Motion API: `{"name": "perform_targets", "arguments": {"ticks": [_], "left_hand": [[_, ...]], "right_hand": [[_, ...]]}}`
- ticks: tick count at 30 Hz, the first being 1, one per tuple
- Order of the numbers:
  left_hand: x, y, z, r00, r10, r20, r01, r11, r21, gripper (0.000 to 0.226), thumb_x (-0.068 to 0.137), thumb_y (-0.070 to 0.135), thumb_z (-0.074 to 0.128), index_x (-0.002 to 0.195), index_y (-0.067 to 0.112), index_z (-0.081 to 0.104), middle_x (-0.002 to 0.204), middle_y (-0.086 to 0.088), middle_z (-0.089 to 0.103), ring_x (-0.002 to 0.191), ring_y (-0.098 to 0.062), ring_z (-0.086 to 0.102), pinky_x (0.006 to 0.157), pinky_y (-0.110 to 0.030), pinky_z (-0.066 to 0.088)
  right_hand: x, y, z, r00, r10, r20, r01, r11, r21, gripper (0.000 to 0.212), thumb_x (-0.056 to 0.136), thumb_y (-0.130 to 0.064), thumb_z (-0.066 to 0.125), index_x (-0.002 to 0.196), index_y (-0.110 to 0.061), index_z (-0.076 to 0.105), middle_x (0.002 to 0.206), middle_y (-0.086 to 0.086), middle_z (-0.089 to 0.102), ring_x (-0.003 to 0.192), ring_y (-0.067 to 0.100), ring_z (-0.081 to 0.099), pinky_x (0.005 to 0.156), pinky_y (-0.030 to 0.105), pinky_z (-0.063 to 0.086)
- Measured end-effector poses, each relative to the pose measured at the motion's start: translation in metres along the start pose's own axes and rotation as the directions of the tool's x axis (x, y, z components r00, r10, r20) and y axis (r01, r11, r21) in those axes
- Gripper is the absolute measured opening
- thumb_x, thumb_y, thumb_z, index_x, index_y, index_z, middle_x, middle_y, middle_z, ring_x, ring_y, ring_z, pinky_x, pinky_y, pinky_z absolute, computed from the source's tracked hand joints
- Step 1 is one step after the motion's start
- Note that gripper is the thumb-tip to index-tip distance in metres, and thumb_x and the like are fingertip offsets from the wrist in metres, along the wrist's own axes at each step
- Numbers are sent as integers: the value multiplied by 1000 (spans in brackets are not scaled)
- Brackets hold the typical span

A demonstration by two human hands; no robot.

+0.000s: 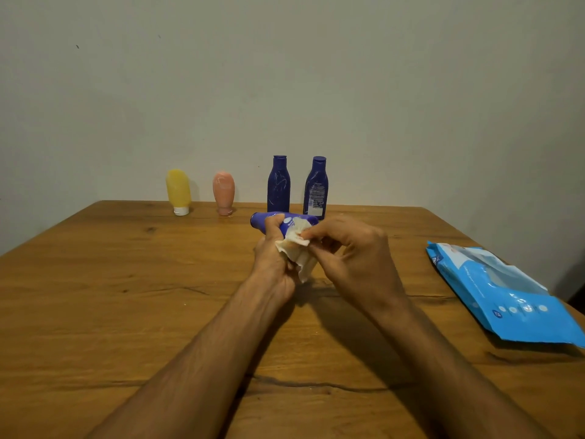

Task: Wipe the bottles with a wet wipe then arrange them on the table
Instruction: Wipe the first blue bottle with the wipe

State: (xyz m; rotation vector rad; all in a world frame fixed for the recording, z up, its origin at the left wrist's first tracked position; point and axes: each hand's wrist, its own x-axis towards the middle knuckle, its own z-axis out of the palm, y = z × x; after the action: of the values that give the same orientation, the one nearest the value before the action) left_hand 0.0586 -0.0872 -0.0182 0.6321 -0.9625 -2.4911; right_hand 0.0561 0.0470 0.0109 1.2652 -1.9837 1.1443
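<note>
Blue lotion bottle lies gripped sideways in the left hand near the table's far edge, so the wet wipe pinched in the right hand reaches its side.

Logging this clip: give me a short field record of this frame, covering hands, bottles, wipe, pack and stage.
left hand: grips the held blue bottle, which lies sideways with its cap to the left
right hand: pinches the wet wipe against that bottle
far edge, standing: yellow tube and peach tube, caps down; left dark blue bottle and right dark blue bottle, upright
wipes pack: flat on the table, right side
stage: wiping under way
</note>
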Motion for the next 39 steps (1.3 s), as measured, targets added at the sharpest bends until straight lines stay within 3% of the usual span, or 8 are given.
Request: {"name": "perform_targets", "arguments": {"ticks": [4,8,11,20,24,28,34,39], "left_hand": [[-4,2,3,999,19,36,-20,1000,13,40,93,33,61,120,4,53,100,-18,69,81,-25,70,61,-35,58],[1,-3,1,999,20,26,-22,998,58,42,89,40,67,113,6,62,85,-14,71,82,-27,69,88,-45,57],[1,0,0,1000,7,26,-9,999,45,46,88,41,68,116,5,62,84,-13,71,79,-26,70,88,-45,56],[-19,8,3,977,0,213,-33,988,152,32,97,38,49,101,7,55,71,-7,56,49,-10,47,45,-22,36],[-24,9,4,968,-13,250,-44,975,218,33,92,40,51,108,12,58,85,-9,65,62,-15,55,53,-25,41],[-23,8,3,971,-53,232,-9,966,258,37,89,38,57,114,11,61,89,-10,71,82,-23,65,70,-36,53],[-27,0,5,948,-73,310,-45,934,355,34,91,36,55,111,10,61,72,-3,70,59,-14,64,54,-27,48],[-29,-2,9,934,-51,355,-87,928,362,58,92,65,44,116,16,65,90,-9,75,79,-21,69,77,-39,56]], "right_hand": [[4,8,-3,993,23,-118,-30,998,-54,18,81,-12,70,98,-11,69,93,2,68,82,6,61,73,19,53],[0,3,3,995,30,-92,-26,999,38,19,79,-15,72,97,-12,68,92,-2,66,82,4,60,73,15,52],[1,2,7,990,74,-119,-64,994,90,19,79,-13,73,96,-14,67,93,-4,65,83,4,61,73,15,52],[9,12,-9,913,304,-272,-245,942,230,16,83,-16,70,98,-17,69,91,-6,67,82,3,64,67,15,54],[12,10,-27,894,443,-66,-365,805,468,14,80,-17,71,93,-22,70,85,-8,70,79,6,67,61,19,54],[11,10,-29,909,357,218,-417,809,415,15,79,-15,72,93,-20,72,87,-5,71,80,9,67,60,21,54],[9,14,-25,908,391,150,-418,815,403,14,79,-17,72,93,-22,72,86,-6,71,77,6,67,58,16,51],[9,17,-28,913,389,121,-405,837,368,12,79,-18,72,91,-22,72,83,-7,71,76,6,68,60,18,53]]}}
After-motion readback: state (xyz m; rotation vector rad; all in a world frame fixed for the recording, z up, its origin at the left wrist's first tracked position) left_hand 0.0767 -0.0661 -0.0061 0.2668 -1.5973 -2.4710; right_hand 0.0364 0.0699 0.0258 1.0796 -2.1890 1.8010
